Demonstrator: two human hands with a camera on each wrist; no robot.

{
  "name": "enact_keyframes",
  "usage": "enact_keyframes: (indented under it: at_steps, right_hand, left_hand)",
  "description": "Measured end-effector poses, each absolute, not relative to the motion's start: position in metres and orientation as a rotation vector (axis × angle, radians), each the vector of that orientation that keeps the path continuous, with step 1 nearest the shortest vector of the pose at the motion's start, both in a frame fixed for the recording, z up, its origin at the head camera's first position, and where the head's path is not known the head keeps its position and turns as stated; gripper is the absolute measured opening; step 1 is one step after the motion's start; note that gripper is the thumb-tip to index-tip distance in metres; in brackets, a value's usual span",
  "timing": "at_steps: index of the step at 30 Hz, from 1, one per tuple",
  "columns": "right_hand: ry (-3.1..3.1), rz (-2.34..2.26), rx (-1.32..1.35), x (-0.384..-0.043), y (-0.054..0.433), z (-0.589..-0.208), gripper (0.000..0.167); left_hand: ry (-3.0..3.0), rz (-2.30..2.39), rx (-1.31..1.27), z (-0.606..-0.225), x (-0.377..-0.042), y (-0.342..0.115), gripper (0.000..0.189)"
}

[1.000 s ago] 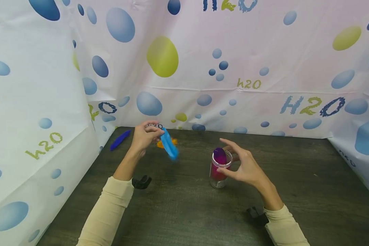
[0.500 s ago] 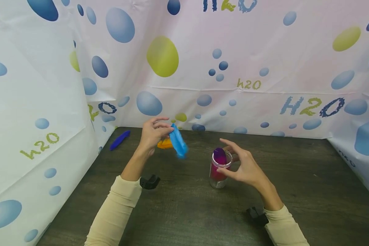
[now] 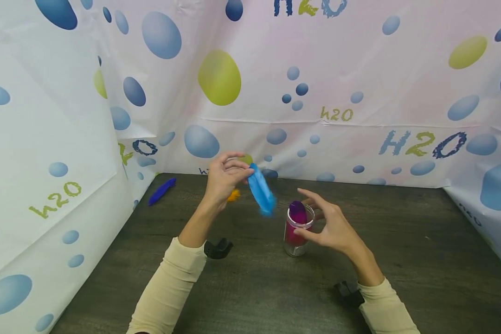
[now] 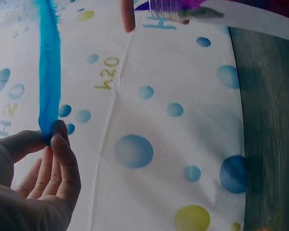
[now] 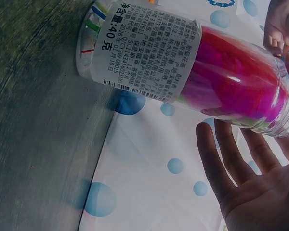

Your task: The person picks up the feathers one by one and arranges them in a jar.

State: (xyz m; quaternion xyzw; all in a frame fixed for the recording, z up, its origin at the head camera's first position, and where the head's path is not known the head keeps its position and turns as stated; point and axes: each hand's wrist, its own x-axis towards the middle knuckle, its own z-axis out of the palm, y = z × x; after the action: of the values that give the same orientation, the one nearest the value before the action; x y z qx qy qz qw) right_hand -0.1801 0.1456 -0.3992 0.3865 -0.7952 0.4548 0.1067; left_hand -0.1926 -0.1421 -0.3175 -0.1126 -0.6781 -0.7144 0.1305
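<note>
A bright blue feather (image 3: 261,190) hangs from my left hand (image 3: 225,178), its upper end pinched between thumb and fingertips. In the left wrist view this feather (image 4: 50,72) rises from the pinch. To its right, a clear glass jar (image 3: 295,239) stands upright on the table. Magenta, red, purple and green feathers (image 5: 231,77) fill the jar, and a dark purple tip (image 3: 298,209) pokes out of its mouth. My right hand (image 3: 331,227) holds the jar near the rim, thumb in front and other fingers behind. A printed label (image 5: 144,50) covers its lower part.
An indigo feather (image 3: 162,191) lies at the table's back left. Partly hidden behind my left hand is an orange feather (image 3: 234,195). The dark wooden table (image 3: 250,287) ends at a white bubble-printed sheet (image 3: 267,60) behind and at the sides.
My left hand has moved right with the blue feather, from over the orange feather towards the jar. My right hand and the jar have stayed in place.
</note>
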Motion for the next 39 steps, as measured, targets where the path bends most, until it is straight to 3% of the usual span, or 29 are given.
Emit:
enact_keyframes:
  at_steps: [16,39]
  right_hand:
    - [-2.362,1.358,1.117,-0.179,0.144,-0.401,0.086]
    - [-2.347,1.330,1.115,-0.179,0.144,-0.403,0.086]
  left_hand:
    - [-1.936,-1.930,-0.449,-0.315,-0.189,-0.109,0.037]
    - [-1.885,-1.662,-0.524,-0.305,-0.190,-0.105,0.032]
